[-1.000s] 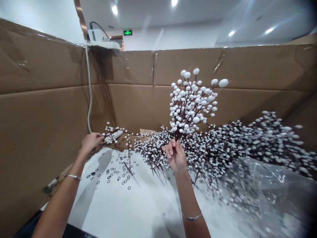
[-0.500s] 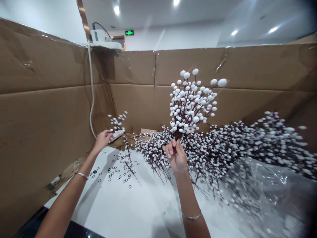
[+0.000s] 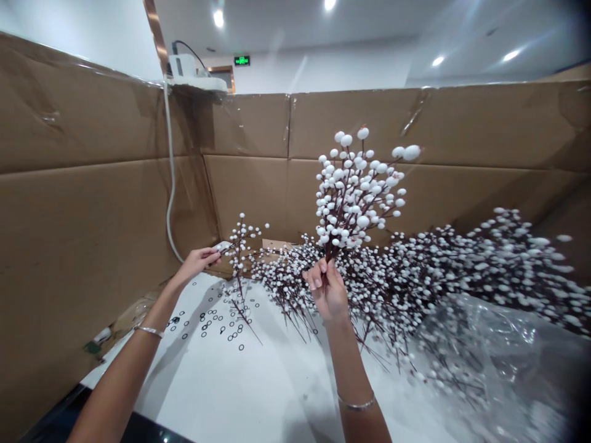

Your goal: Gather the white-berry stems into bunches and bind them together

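Here, your right hand [image 3: 329, 292] clasps the berry bunch [image 3: 354, 195] by its stems [image 3: 331, 250], nearly upright, tips upward, before the cardboard wall [image 3: 466, 135]; your left hand [image 3: 198, 262] pinches a sprig [image 3: 243, 231] slanting up rightward.

The right hand [image 3: 329, 292] grips an upright bunch of white-berried stems [image 3: 355, 197] by its base. At nine o'clock from it, the left hand [image 3: 199, 261] pinches a berry sprig [image 3: 244, 232]. Black rings [image 3: 207, 322] lie at the left hand's six o'clock; a heap of berry stems [image 3: 415, 277] spreads toward the right hand's three.
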Available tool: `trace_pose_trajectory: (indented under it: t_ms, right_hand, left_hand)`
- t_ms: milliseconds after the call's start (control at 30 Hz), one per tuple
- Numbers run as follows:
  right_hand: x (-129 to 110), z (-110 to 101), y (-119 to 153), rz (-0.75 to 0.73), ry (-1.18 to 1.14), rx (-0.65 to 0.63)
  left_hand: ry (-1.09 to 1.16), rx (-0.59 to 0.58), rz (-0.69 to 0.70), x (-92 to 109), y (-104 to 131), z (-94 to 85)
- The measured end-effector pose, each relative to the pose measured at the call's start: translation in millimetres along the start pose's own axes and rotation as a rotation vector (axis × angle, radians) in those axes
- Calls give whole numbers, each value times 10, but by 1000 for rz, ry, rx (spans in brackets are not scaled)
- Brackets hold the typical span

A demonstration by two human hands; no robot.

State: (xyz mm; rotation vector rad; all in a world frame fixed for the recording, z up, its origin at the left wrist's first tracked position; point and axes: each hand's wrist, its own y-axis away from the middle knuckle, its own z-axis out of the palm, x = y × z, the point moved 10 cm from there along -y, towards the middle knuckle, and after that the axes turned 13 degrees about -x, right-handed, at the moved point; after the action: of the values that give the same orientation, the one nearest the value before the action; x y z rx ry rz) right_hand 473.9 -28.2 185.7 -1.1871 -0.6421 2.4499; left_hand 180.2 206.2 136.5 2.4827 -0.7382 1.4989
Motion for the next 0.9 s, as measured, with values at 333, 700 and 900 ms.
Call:
trace_pose_trajectory:
  t_ms: [333,700,900]
  right_hand:
    - [374,-47,-36,91,171,45]
    - [477,-10,-1,190,105,55]
    - [347,18,-7,49,12,95]
  left_hand:
    - [514,-5,150,831,400,952]
    - [478,103,291,1330,536,1152]
    - [390,155,343,1360,562,1148]
